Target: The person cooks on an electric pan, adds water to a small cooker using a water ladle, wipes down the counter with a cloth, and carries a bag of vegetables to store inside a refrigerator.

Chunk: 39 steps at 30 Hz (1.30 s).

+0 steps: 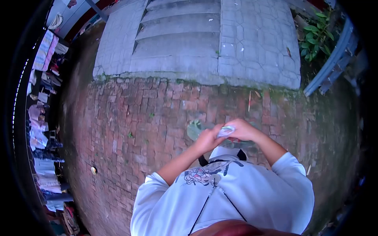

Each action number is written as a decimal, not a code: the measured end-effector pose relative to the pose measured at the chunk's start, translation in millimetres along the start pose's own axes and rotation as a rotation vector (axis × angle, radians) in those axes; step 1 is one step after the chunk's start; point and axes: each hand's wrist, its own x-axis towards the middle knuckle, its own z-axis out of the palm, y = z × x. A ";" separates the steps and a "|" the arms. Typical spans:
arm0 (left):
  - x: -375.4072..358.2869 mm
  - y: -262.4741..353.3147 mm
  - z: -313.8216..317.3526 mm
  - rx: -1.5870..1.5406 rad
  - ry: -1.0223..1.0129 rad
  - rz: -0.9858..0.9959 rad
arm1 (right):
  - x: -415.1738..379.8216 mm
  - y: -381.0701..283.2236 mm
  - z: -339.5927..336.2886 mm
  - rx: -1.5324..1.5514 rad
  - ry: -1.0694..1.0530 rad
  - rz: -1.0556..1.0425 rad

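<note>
My left hand point(208, 139) and my right hand point(242, 129) meet in front of my waist. Between them is a small, shiny, whitish plastic wrapper point(226, 131) with a hint of green on it, and the fingers of both hands are closed on it. Just beyond my left hand, a pale green, blurred thing point(193, 130) shows against the bricks; its kind is not clear. Something red peeks out below my right hand, mostly hidden.
Red brick paving point(130, 118) surrounds me, mossy in places. Ahead rise grey concrete steps point(177, 35) flanked by stone-patterned ramps point(260, 47). Clothes point(44, 165) hang along the left. A blue-grey metal frame point(330, 59) and a leafy plant point(315, 37) stand at right.
</note>
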 end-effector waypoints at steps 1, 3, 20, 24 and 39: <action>39.3 -15.4 -12.0 -0.055 -0.096 0.062 | 22.4 2.8 -28.4 0.008 -0.002 0.001; 133.3 -67.5 -42.6 -0.022 -0.163 0.066 | 89.3 15.0 -88.5 -0.304 0.267 -0.306; 609.1 -365.8 -458.2 -0.927 0.784 -0.806 | 663.0 -122.5 -577.7 -0.416 0.288 -0.462; 763.1 -415.3 -536.3 -1.104 0.756 -0.796 | 716.7 -148.6 -668.1 -0.515 0.213 -0.195; 1285.2 -397.1 -724.2 -1.826 0.379 -0.441 | 1022.8 -321.6 -996.9 1.265 0.082 0.090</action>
